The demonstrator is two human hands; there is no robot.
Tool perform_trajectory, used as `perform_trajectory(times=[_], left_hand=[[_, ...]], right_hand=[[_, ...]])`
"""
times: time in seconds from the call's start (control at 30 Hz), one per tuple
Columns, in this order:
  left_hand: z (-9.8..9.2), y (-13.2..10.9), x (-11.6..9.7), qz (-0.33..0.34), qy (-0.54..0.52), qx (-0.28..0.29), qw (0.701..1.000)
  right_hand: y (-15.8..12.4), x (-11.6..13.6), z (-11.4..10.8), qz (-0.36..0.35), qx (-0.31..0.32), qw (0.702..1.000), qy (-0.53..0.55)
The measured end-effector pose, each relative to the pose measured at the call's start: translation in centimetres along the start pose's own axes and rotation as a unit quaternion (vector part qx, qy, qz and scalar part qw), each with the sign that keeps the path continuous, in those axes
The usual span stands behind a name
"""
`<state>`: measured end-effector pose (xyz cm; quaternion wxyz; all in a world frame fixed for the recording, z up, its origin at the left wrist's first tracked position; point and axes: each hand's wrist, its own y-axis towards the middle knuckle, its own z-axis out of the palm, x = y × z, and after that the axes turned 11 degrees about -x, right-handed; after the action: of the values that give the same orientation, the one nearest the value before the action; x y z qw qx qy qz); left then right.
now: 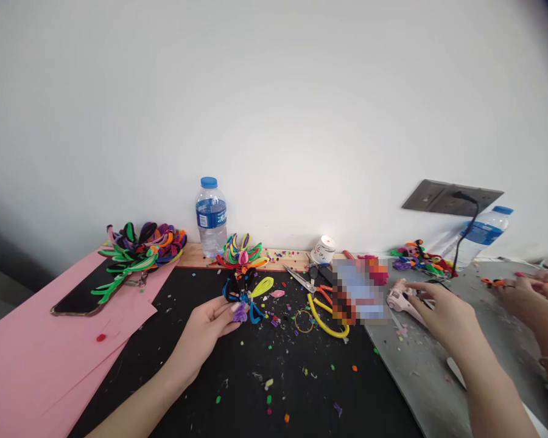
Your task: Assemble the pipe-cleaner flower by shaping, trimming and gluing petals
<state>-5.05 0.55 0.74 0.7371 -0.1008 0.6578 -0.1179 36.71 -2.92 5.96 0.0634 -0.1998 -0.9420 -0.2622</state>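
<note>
My left hand [207, 331] rests on the black mat [210, 389], fingers pinched on a small pipe-cleaner flower [246, 295] with blue, yellow and purple loops. My right hand [442, 313] reaches out to the right over the grey board [420, 371], fingers curled beside a pink glue gun [399, 299]; whether it grips the gun I cannot tell. Yellow-handled scissors [322, 304] lie between the two hands.
Another person's hands [536, 292] work at the far right. A water bottle [210, 216] stands by the wall, a second bottle [481, 234] at the right. A phone [80, 298] lies on pink paper [31, 359] with finished flowers [141, 243]. Coloured scraps litter the mat.
</note>
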Motion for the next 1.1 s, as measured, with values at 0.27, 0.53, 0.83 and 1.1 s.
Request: perform_trajectory(times=[0.27, 0.53, 0.83, 1.1], left_hand=[[0.1, -0.2, -0.4, 0.000, -0.020, -0.012, 1.000], [0.2, -0.2, -0.5, -0.001, -0.009, -0.019, 1.000], [0.5, -0.2, -0.2, -0.025, 0.002, 0.021, 0.999], [0.8, -0.4, -0.3, -0.024, 0.011, 0.037, 0.999]], right_hand=[[-1.3, 13.3, 4.0, -0.267, 0.043, 0.928, 0.258], [-2.4, 16.6, 9.0, -0.354, 0.057, 0.923, 0.140], [-1.8, 17.7, 9.5, -0.394, 0.037, 0.914, 0.088], [-1.8, 17.5, 9.8, -0.393, 0.026, 0.913, 0.109]])
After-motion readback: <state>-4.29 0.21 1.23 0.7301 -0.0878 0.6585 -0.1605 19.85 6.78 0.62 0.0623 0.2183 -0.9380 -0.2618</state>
